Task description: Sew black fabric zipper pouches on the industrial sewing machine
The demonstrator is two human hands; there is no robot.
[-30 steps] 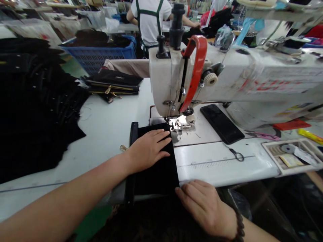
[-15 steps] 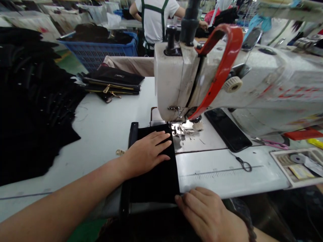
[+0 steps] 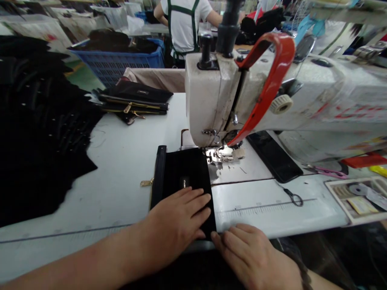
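A black zip pouch lies on the sewing machine's bed, its right edge beside the metal presser foot. A small label shows on its upper face, and a gold zipper pull sticks out on the left. My left hand rests flat on the pouch's near part, fingers stretched toward its right edge. At the near right corner, my right hand pinches the black material between thumb and curled fingers. The white sewing machine with its red lever guard stands just beyond.
Finished-looking black pouches are stacked behind on the table. A large pile of black pieces covers the left side. On the right lie a phone, pink-handled scissors and a parts tray. Another person works beyond a blue basket.
My left hand has slid toward me along the pouch, uncovering the label. My right hand stays at the near corner, almost unmoved.
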